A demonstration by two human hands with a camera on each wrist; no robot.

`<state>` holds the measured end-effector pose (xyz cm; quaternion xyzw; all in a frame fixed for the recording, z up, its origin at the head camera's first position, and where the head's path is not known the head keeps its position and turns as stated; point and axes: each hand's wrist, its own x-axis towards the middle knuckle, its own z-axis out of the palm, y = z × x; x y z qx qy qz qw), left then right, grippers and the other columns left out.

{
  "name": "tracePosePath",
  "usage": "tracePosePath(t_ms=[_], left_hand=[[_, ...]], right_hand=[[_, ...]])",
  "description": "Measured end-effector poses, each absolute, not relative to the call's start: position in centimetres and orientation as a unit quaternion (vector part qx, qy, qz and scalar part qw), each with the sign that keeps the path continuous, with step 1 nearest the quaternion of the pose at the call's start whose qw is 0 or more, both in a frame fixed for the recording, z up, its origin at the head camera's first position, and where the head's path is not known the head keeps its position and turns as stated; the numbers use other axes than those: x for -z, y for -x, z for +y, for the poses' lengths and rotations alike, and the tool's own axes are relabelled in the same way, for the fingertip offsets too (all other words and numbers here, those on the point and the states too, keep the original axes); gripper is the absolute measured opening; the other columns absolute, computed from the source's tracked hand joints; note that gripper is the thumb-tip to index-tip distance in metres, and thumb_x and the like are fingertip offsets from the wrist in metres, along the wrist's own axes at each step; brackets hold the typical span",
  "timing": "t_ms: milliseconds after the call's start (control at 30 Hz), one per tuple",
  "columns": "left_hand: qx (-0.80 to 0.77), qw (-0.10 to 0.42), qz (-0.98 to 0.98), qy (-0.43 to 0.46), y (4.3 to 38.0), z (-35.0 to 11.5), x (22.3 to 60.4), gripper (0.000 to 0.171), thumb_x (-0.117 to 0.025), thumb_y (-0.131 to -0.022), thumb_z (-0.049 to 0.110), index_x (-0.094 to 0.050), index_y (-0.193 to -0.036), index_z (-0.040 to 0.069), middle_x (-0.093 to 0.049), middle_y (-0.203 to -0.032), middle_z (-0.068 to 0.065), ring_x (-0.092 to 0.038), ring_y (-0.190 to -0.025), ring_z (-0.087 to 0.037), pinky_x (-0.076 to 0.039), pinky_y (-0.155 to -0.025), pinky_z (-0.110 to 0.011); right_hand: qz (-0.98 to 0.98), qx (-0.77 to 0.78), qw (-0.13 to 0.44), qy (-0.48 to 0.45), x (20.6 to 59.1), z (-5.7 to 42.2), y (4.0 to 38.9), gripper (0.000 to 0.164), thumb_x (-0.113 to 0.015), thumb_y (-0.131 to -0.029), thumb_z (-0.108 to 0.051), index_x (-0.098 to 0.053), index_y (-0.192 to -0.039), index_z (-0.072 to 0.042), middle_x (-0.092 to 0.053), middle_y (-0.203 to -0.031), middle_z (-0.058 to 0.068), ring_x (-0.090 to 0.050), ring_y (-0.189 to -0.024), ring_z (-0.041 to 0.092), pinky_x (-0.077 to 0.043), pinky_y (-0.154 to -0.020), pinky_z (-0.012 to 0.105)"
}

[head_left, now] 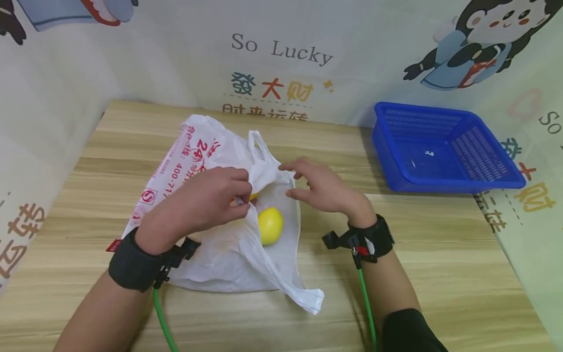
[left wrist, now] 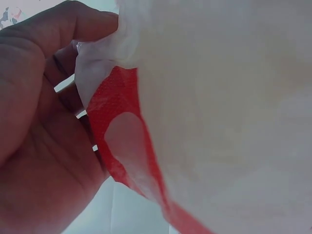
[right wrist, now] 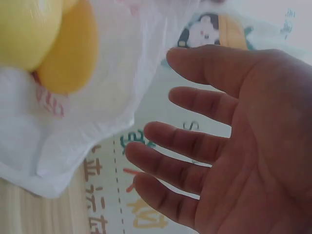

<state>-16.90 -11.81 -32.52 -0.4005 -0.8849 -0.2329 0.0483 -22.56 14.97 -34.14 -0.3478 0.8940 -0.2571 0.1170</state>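
Note:
A white plastic bag with red print lies on the table, its mouth facing right. My left hand pinches the upper edge of the mouth between thumb and fingers; the left wrist view shows the bag film bunched at the fingertips. Inside the mouth sits a yellow lemon-like fruit. An orange-yellow fruit shows beside it in the right wrist view, mostly hidden by the film in the head view. My right hand hovers just right of the mouth, fingers spread and holding nothing.
A blue plastic basket stands at the back right of the wooden table, with a small white scrap on its floor. A printed cloth hangs behind the table and along its sides. Green cables trail from both wrist cameras.

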Motion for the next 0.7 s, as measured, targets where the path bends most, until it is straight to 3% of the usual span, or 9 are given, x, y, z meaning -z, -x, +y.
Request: tracePosePath(t_ms=[700], left_hand=[[0.234, 0.096, -0.862, 0.44, 16.9, -12.0, 32.8, 0.014, -0.072, -0.084, 0.0, -0.068, -0.076, 0.012, -0.054, -0.075, 0.003, -0.05, -0.066, -0.012, -0.045, -0.062, -0.029]], right_hand=[[0.914, 0.251, 0.079, 0.31, 34.4, 12.3, 28.4, 0.055, -0.067, -0.098, -0.019, -0.049, -0.148, -0.006, -0.051, -0.147, 0.015, -0.056, -0.122, 0.035, -0.046, -0.101, 0.044]])
